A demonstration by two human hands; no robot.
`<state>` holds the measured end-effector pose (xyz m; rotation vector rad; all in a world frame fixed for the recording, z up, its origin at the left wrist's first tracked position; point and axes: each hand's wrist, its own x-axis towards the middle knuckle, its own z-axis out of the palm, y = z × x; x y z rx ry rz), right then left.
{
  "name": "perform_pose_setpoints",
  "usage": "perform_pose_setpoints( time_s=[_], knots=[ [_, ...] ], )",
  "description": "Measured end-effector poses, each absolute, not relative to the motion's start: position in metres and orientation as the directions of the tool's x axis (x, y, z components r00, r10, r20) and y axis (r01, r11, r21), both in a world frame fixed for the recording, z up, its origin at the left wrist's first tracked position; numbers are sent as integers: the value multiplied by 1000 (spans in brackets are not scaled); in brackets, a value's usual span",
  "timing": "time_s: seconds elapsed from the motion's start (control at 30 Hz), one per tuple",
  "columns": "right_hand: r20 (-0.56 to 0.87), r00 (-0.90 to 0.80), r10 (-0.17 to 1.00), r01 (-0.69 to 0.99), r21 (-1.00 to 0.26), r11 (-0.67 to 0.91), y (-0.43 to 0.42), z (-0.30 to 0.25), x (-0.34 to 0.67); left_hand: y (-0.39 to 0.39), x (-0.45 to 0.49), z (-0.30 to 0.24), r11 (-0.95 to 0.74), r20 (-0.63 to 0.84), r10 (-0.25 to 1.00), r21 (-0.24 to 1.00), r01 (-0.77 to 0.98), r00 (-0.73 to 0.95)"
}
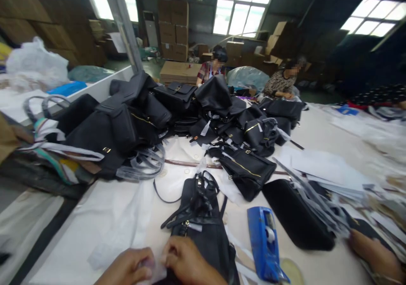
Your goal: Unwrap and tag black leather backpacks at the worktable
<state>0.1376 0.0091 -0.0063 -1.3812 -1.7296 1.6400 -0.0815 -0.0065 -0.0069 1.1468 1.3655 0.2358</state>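
My left hand is closed at the bottom of the view, its fingers pinching a piece of thin translucent wrapping. Beside it my right hand is also closed, with its fingertips on the same wrapping. Whether this is plastic or tissue I cannot make out. A black backpack lies under and beyond my right hand, its straps bunched on top near a gold zip pull. To its right stands a blue tape dispenser. A crumpled translucent sheet spreads over the table left of the backpack.
Black bags are heaped across the table's far side. A black handbag and a dark pouch lie nearer. Another person's hand is at the right. White paper sheets lie behind it. Two people sit beyond the heap.
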Motion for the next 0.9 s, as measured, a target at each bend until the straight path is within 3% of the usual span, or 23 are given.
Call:
perform_pose_setpoints(
  time_s=[0.07, 0.2, 0.47, 0.6, 0.7, 0.77, 0.9],
  knots=[
    [-314, -377, 872, 375, -912, -166, 24, -9, 133, 4, -73, -1, 480, -605, 718, 788, 386, 343],
    [-235, -346, 908, 462, -885, -53, 45, -16, 123, 27, -60, -6, 443, -494, 812, 868, 224, 310],
    [-284, -476, 833, 624, -776, 92, 73, -33, 116, 37, -67, -45, 562, -578, 778, 816, 139, 247],
    [-155, -446, 882, 762, -582, 283, 113, -43, 119, 39, -82, -58, 573, -594, 778, 804, 157, 202],
    [-149, -579, 802, 779, -391, 490, 135, -60, 117, 47, -86, -60, 595, -599, 774, 799, 88, 203],
    [-184, -635, 750, 752, -369, 546, 141, -73, 113, 53, -87, -57, 589, -587, 784, 806, 57, 204],
    [-185, -629, 755, 749, -403, 525, 143, -77, 113, 60, -90, -51, 590, -582, 788, 807, 25, 201]
  ],
)
